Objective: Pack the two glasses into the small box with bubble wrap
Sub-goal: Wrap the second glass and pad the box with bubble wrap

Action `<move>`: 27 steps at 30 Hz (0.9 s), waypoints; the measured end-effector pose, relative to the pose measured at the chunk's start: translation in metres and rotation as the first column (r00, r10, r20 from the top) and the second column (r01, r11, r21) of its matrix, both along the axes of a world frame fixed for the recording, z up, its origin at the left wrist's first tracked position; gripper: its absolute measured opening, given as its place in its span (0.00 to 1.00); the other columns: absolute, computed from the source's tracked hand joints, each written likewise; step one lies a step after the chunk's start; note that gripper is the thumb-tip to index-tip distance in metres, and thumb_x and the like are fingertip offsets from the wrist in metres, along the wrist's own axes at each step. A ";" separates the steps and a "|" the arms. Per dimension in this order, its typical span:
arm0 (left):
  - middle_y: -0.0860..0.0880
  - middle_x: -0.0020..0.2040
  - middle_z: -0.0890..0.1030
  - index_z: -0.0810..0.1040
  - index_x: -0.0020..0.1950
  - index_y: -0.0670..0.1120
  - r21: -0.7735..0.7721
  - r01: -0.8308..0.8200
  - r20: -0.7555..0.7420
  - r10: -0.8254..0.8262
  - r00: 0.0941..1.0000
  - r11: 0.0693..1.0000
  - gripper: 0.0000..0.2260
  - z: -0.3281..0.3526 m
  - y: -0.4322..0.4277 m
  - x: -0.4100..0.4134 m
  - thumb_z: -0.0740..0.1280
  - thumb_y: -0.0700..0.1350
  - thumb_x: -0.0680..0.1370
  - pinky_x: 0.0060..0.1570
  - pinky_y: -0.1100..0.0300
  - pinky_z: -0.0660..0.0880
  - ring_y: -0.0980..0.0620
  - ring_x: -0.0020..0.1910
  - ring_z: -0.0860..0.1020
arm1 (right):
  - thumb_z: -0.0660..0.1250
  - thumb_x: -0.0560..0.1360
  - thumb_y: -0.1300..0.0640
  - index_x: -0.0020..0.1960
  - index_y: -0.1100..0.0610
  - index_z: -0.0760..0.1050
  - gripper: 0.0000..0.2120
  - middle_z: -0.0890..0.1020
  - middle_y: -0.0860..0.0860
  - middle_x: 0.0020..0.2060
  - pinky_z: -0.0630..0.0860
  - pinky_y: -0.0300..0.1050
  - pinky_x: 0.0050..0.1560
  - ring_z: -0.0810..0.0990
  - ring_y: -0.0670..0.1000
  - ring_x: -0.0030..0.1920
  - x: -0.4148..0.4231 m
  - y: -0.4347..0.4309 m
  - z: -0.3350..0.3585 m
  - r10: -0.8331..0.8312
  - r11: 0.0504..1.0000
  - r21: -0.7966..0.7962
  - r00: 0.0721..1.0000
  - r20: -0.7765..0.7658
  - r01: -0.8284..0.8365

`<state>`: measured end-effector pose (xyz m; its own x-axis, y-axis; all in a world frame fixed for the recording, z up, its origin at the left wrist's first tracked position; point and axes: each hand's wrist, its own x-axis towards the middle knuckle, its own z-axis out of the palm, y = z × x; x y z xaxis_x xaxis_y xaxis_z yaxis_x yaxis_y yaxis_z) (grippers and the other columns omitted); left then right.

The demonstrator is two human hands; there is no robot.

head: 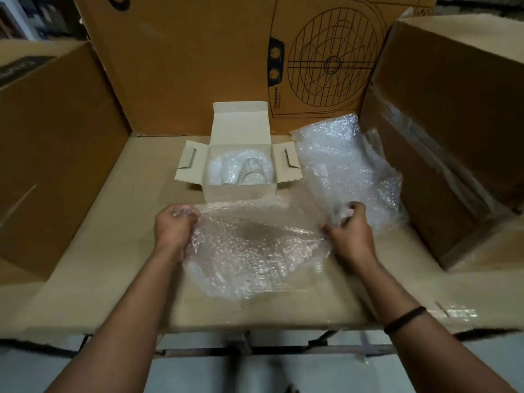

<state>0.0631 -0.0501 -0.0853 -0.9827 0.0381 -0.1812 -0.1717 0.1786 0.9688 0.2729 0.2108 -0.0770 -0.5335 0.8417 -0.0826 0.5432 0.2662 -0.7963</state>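
Head view: our left hand and right hand pinch, fingers curled, a clear crinkled bubble wrap sheet before the open white small box; the carton behind reads "Crompton".

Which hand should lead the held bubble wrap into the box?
Probably left: the left hand grips the bubble wrap sheet just before the small box; the right hand grips it farther right, beside the spare bubble wrap.

Cardboard work surface lies under my fingers. Beyond them stands a tall carton printed with a fan drawing. A left carton and a right carton flank them; the right carton appears banded with clear tape, though blur prevents certainty.
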 end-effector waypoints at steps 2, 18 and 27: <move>0.47 0.41 0.83 0.79 0.44 0.48 -0.147 0.005 -0.065 -0.014 0.998 0.989 0.07 0.000 -0.023 -0.010 0.74 0.39 0.71 0.37 0.58 0.78 0.47 0.36 0.80 | 0.76 0.69 0.47 0.72 0.48 0.56 0.39 0.78 0.54 0.56 0.76 0.53 0.50 0.79 0.60 0.54 0.006 -0.028 -0.001 0.000 0.982 0.187 0.991 0.132 -0.025; 0.49 0.45 0.82 0.80 0.50 0.47 -0.313 0.155 -0.199 -0.224 0.954 0.937 0.04 0.002 -0.093 -0.041 0.66 0.43 0.77 0.36 0.63 0.72 0.49 0.41 0.78 | 0.41 0.77 0.30 0.80 0.48 0.36 0.38 0.38 0.51 0.79 0.36 0.62 0.74 0.37 0.56 0.78 -0.033 -0.126 -0.014 0.376 0.690 0.190 0.571 0.730 -0.698; 0.49 0.39 0.83 0.83 0.45 0.45 -0.087 0.314 -0.002 -0.316 0.949 0.945 0.06 0.014 -0.098 -0.060 0.69 0.46 0.77 0.38 0.60 0.74 0.51 0.36 0.81 | 0.37 0.74 0.27 0.79 0.45 0.35 0.39 0.37 0.51 0.78 0.35 0.64 0.75 0.36 0.55 0.78 -0.064 -0.168 -0.027 0.469 0.557 0.233 0.534 0.703 -0.797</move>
<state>0.0035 -0.1481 -0.0711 -0.9258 0.3315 -0.1819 -0.0783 0.3026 0.9499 0.2089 0.0429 -0.1044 -0.9324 0.2750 -0.2345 0.3026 0.9488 -0.0907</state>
